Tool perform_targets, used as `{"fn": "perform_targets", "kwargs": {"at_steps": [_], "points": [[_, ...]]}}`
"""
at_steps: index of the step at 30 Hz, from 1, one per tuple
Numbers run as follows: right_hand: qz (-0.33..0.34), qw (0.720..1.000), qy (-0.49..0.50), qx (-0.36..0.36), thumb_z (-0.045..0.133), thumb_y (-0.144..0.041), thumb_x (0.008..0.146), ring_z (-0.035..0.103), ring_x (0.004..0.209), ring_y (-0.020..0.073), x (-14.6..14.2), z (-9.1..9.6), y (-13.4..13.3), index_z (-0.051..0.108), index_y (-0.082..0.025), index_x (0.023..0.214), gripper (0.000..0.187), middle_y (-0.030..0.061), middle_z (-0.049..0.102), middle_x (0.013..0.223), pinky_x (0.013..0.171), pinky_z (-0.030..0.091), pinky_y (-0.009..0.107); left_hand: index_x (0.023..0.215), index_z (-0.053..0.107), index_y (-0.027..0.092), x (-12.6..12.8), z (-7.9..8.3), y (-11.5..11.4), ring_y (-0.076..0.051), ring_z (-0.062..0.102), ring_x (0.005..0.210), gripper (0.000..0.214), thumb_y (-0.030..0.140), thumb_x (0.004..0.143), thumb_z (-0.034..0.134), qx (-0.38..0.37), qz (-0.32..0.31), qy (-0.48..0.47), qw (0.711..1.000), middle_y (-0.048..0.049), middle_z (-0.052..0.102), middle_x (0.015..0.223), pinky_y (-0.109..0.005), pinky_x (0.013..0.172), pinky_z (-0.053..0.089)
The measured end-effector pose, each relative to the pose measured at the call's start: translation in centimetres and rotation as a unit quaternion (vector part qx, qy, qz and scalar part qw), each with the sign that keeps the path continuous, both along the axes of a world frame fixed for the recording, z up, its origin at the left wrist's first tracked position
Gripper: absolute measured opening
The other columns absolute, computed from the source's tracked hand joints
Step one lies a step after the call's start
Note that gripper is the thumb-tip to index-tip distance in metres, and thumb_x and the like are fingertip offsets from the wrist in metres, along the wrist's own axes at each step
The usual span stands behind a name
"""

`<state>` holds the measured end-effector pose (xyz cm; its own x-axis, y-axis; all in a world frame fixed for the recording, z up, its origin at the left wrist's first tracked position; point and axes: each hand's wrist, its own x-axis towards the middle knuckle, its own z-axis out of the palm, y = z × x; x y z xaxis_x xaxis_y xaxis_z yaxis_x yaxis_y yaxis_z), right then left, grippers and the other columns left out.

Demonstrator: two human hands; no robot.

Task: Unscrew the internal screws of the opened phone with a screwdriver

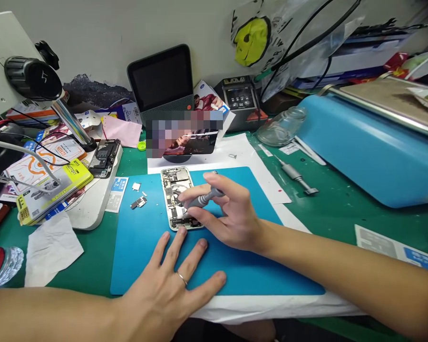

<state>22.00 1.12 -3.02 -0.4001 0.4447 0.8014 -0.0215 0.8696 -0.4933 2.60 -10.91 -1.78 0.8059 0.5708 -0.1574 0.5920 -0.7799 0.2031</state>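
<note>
An opened smartphone (171, 202) lies on a blue mat (142, 266), its inner boards and screws bared. Over it, my right hand (231, 213) grips a grey screwdriver (201, 198), with the tool's tip down at the phone's lower inside. My left hand (174, 275) rests on the mat with its fingers spread; the fingertips are close to the phone's bottom edge, and it holds nothing. Left of the phone lie small loose parts: a silver shield plate (136, 186) and a dark metal piece (139, 203).
A second grey screwdriver (296, 175) lies on the green table at right, near a glass jar (281, 126) and a blue case (349, 147). Another opened phone (105, 159) sits on a white stand base (96, 213) at left. A propped screen (160, 78) stands behind.
</note>
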Motion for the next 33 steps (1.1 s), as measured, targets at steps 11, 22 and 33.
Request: {"fn": "perform_targets", "kwargs": {"at_steps": [11, 22, 33], "points": [[-0.02, 0.99, 0.042, -0.134, 0.059, -0.014, 0.097, 0.07, 0.089, 0.0142, -2.4, 1.9, -2.3, 0.034, -0.031, 0.149, 0.06, 0.0012, 0.066, 0.096, 0.076, 0.064, 0.03, 0.158, 0.025, 0.026, 0.1, 0.3, 0.1, -0.055, 0.013, 0.15, 0.085, 0.025, 0.086, 0.07, 0.033, -0.007, 0.006, 0.999, -0.0257, 0.018, 0.166, -0.072, 0.113, 0.033], [-0.035, 0.999, -0.032, 0.022, 0.058, -0.016, 0.099, 0.073, 0.083, 0.0127, -1.4, 0.6, -0.8, 0.039, -0.02, 0.146, 0.051, 0.0046, 0.07, 0.098, 0.074, 0.063, 0.025, 0.155, 0.035, 0.027, -0.2, -0.1, 0.0, -0.053, 0.037, 0.143, 0.059, 0.028, 0.099, 0.053, 0.119, -0.007, 0.0, 0.993, -0.0214, 0.035, 0.161, -0.066, 0.107, 0.041], [-0.018, 0.999, -0.04, -0.005, 0.056, -0.016, 0.099, 0.071, 0.08, 0.0112, -1.9, 0.4, -0.8, 0.043, -0.019, 0.14, 0.043, 0.0032, 0.071, 0.093, 0.071, 0.062, 0.023, 0.154, 0.037, 0.027, 0.0, 0.2, 0.2, -0.052, 0.039, 0.142, 0.065, 0.033, 0.094, 0.061, 0.136, -0.016, 0.011, 0.991, -0.0213, 0.035, 0.161, -0.064, 0.106, 0.042]]}}
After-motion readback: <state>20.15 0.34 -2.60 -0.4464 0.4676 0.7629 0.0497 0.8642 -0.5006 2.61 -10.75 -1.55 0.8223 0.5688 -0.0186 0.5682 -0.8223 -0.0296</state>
